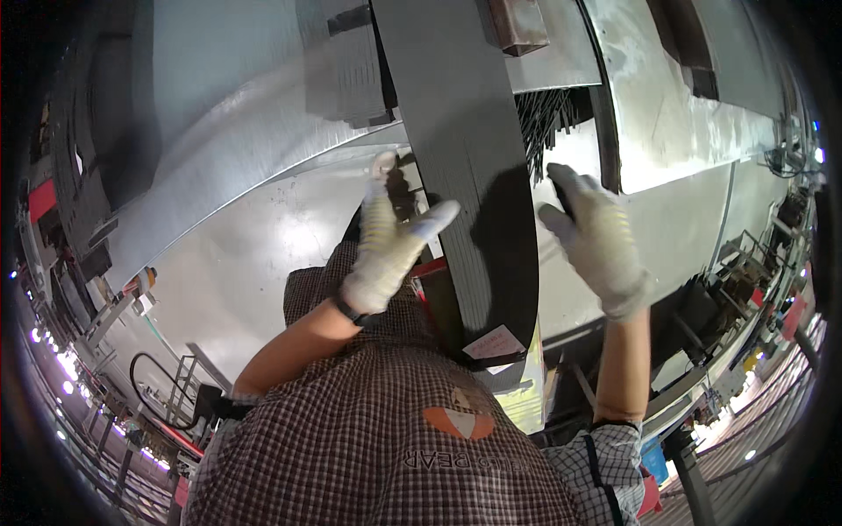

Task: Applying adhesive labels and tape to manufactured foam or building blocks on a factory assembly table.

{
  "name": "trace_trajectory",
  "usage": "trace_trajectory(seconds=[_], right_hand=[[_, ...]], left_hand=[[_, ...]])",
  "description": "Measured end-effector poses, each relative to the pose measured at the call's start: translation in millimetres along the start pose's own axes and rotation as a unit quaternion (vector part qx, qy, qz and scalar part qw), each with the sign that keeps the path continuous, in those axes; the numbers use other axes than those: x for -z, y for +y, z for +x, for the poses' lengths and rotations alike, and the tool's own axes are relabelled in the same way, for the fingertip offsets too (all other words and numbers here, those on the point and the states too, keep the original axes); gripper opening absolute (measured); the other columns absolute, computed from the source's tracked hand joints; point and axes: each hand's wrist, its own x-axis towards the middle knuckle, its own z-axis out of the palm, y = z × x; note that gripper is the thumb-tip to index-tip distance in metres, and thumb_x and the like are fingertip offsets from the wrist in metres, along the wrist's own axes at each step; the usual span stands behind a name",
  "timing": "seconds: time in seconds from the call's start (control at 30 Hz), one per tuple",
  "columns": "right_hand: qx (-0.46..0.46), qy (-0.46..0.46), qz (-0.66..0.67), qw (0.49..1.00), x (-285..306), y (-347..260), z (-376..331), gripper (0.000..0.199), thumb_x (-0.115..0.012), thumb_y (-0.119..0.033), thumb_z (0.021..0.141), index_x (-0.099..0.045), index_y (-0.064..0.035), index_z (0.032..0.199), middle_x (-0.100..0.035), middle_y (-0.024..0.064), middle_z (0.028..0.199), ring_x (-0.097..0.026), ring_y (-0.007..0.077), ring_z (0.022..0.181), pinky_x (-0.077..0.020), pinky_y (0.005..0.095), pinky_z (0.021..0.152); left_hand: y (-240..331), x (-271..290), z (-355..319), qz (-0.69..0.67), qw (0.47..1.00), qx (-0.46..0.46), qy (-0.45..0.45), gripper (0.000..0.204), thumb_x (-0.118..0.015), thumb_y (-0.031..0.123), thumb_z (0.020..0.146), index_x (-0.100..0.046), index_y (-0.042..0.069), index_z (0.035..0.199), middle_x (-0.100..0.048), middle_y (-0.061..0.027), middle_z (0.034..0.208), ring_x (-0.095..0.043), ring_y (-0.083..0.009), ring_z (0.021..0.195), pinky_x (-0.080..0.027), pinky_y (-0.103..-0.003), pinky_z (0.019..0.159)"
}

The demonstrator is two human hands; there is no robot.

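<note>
A long stack of dark grey flat strips [438, 114], rounded at its near end, runs from the far side towards me. A white paper label [494, 343] with writing lies on that end. To its left is my left hand [386, 245], in a whitish knitted glove, thumb stretched out towards the stack's edge. Whether the thumb touches the stack I cannot tell. My right hand [601, 241], gloved alike, is off the stack's right side. Its thumb and fingers are apart, and I make out nothing held between them.
A bundle of thin dark rods [548, 118] lies beyond the stack's right edge. Large grey metal sheets [263, 123] are at the far left, and a shiny sheet [671, 123] is at the right. A rusty square tube piece [519, 26] is at the far side.
</note>
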Motion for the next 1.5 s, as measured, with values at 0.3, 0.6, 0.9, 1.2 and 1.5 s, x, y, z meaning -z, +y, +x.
trace_trajectory(seconds=[0.3,0.6,0.9,1.2,1.5], right_hand=[[0.305,-0.176,0.005,0.936,48,-54,-37,0.025,-0.069,-0.028,0.086,-0.068,-0.0096,0.104,-0.059,0.0023,0.07,-0.064,0.0186,0.069,-0.0519,0.0357,0.073],[-0.007,-0.075,0.36,0.93,-66,107,34,0.037,-0.085,-0.028,0.085,-0.071,-0.0038,0.109,-0.072,0.004,0.095,-0.066,0.0141,0.087,-0.0526,0.0293,0.077],[-0.158,0.141,-0.07,0.975,-102,-63,-28,0.122,-0.09,-0.048,0.06,-0.03,0.0025,0.153,-0.039,0.0353,0.145,-0.045,0.0519,0.126,-0.0363,0.0595,0.103],[-0.201,0.178,-0.049,0.962,-124,-65,-24,0.114,-0.087,-0.042,0.06,-0.034,-0.0008,0.153,-0.04,0.0357,0.144,-0.046,0.0498,0.123,-0.0352,0.0582,0.101],[-0.161,0.152,-0.019,0.975,-92,-72,-24,0.106,-0.085,-0.034,0.066,-0.034,-0.0003,0.152,-0.04,0.0341,0.144,-0.045,0.0486,0.127,-0.0357,0.0595,0.103]], left_hand=[[49,33,-81,0.259,0.919,-0.097,-0.281,0.013,-0.076,0.006,0.091,-0.064,0.006,0.084,-0.069,-0.0019,0.077,-0.065,-0.007,0.069,-0.054,-0.024,0.06],[-39,88,59,0.116,0.962,-0.022,-0.245,0.036,-0.082,0.029,0.086,-0.067,0.002,0.103,-0.067,-0.0021,0.096,-0.063,-0.0124,0.093,-0.052,-0.03,0.085],[-65,98,103,0.41,0.883,-0.01,-0.227,0.06,-0.069,0.035,0.095,-0.052,0.003,0.144,-0.055,-0.0128,0.146,-0.052,-0.0223,0.133,-0.04,-0.038,0.113],[-122,117,149,0.398,0.903,0.061,-0.151,0.048,-0.064,0.025,0.099,-0.055,0.002,0.14,-0.053,-0.016,0.148,-0.055,-0.0233,0.131,-0.046,-0.04,0.11],[24,78,-30,0.414,0.875,-0.109,-0.225,0.026,-0.074,0.019,0.094,-0.065,0.002,0.113,-0.066,-0.0147,0.128,-0.067,-0.0217,0.112,-0.053,-0.034,0.096]])
